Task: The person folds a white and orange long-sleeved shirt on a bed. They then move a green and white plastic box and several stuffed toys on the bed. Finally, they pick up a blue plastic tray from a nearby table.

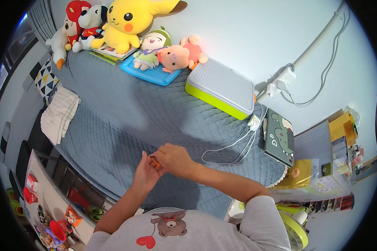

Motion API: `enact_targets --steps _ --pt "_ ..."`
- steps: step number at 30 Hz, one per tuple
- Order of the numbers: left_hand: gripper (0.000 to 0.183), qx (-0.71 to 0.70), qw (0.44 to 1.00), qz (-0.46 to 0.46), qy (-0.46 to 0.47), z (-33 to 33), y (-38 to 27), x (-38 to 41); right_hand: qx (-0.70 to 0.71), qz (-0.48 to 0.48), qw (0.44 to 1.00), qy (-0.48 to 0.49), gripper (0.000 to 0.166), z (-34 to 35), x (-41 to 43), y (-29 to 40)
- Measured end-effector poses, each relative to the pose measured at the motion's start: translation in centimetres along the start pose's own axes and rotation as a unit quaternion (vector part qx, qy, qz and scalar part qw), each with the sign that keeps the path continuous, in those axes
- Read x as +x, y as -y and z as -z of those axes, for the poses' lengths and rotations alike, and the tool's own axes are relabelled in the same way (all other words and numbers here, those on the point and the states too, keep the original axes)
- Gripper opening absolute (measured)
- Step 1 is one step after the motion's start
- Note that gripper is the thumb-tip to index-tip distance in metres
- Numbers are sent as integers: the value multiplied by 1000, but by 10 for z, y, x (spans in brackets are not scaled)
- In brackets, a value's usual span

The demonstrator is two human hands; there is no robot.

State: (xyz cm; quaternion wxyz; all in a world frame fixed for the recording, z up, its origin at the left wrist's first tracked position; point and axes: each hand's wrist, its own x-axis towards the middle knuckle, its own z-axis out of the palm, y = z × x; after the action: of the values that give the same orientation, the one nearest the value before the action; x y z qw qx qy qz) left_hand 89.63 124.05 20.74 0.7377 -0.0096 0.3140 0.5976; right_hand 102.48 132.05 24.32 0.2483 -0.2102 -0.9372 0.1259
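Observation:
Over the grey-blue quilted bedspread (113, 94), my two hands meet in front of my chest. A small orange object (155, 162) shows between them, too covered by fingers to tell its kind. My left hand (147, 175) holds it from below, with the thumb pointing up. From the other side, my right hand (176, 159) curls over it, fingertips bent in against the left hand's fingers. Part of the object is hidden by the right hand.
Along the wall sit plush toys (125, 25), a blue plastic lid (150, 73) and a green box with a grey perforated lid (221, 88). White charging cables (226, 163) loop near a dark green case (279, 138). A folded white cloth (59, 114) lies left. A green fan (292, 232) stands lower right.

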Motion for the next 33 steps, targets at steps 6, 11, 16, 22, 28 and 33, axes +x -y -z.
enact_targets --steps 6,11,16,22,28,33 --pt "24 4 999 23 -47 4 15 11 -56 31 996 -60 29 34 -12 -13" --pt "22 15 995 84 -48 9 23 -9 -358 -235 891 -150 47 129 -34 -129" --pt "22 8 994 92 -54 18 30 -26 -252 -266 921 -131 54 141 -85 -193" --pt "22 10 992 120 -48 23 35 -39 -245 -218 924 -198 37 142 -82 -197" --pt "21 14 992 127 -21 30 40 -44 -233 -254 917 -198 28 164 -70 -185" --pt "18 37 992 116 -33 20 38 -40 -275 -263 904 -197 29 140 -74 -167"
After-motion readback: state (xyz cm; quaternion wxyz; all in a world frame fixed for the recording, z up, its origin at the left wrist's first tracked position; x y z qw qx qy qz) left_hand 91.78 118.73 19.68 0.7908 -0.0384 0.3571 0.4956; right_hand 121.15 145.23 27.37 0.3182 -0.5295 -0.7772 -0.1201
